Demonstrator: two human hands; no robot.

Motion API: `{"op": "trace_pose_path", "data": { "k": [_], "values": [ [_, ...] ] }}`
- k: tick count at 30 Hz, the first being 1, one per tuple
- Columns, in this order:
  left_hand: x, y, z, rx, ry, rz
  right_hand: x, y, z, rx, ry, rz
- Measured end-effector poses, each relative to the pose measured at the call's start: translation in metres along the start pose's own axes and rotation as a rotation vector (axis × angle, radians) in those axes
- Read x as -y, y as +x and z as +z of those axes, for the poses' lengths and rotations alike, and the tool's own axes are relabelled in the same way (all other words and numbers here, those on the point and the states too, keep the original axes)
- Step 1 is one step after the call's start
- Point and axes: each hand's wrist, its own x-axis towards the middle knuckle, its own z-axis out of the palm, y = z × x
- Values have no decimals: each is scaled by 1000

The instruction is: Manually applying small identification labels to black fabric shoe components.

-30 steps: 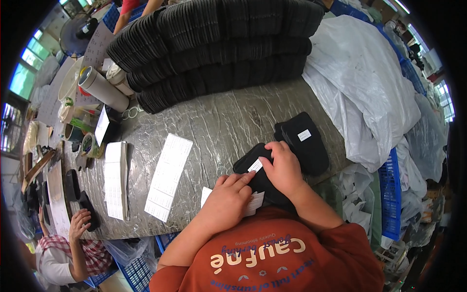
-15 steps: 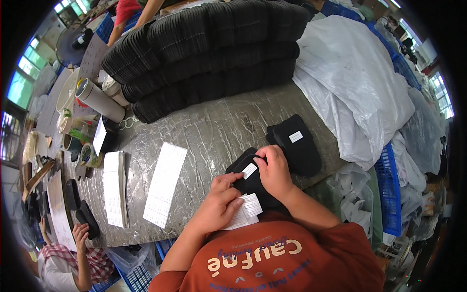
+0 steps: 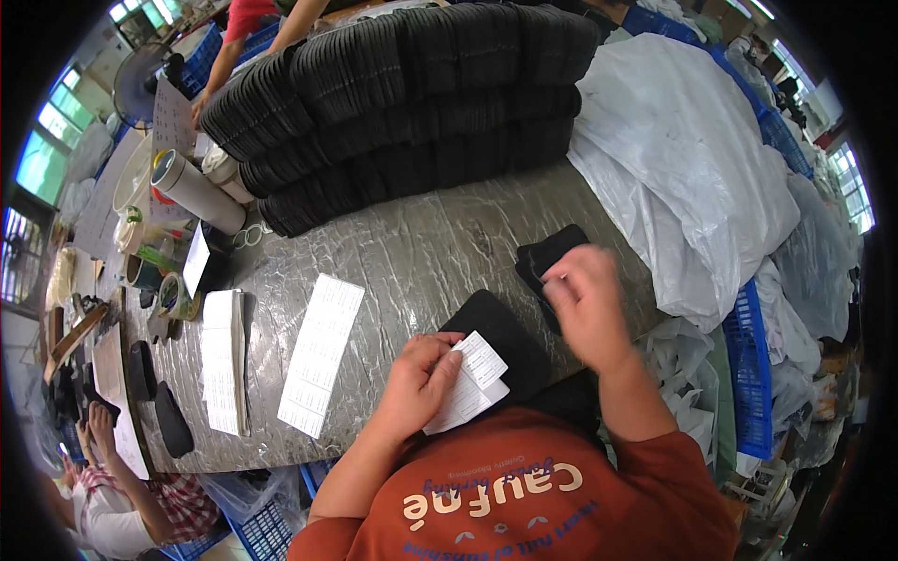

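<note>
My left hand [image 3: 418,383] holds a small white label sheet [image 3: 472,385] by its edge, thumb and fingers pinched on it. Just right of the sheet lies a flat black fabric piece [image 3: 510,338] on the marbled grey table [image 3: 412,252]. My right hand [image 3: 582,304] is blurred with motion and hovers over a second black fabric piece [image 3: 546,259] farther right, fingers curled; whether it holds anything I cannot tell.
A long stack of black pieces [image 3: 402,103] lines the far side of the table. White label sheets [image 3: 321,352] and a pile of them [image 3: 223,360] lie at left. Tape rolls and a cardboard tube [image 3: 192,192] stand at far left. White plastic bags [image 3: 692,168] heap at right. Another person [image 3: 122,505] sits lower left.
My right hand lifted off the near black piece and swung right over the other piece. My left hand drew the label sheet toward me and raised it.
</note>
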Motion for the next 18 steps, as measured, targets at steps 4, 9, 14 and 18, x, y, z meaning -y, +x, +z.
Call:
{"op": "trace_pose_path", "data": {
  "k": [4, 9, 14, 18],
  "values": [
    [-9, -1, 5, -176, -30, -71, 30, -29, 30, 405, 508, 50],
    [-14, -6, -16, -151, 357, 113, 28, -14, 34, 300, 572, 147],
    [-25, -11, -12, 154, 580, 378, 15, -8, 56, 379, 547, 363],
    [-18, -14, -11, 208, 608, 348, 14, -9, 62, 457, 466, 422]
  ]
}}
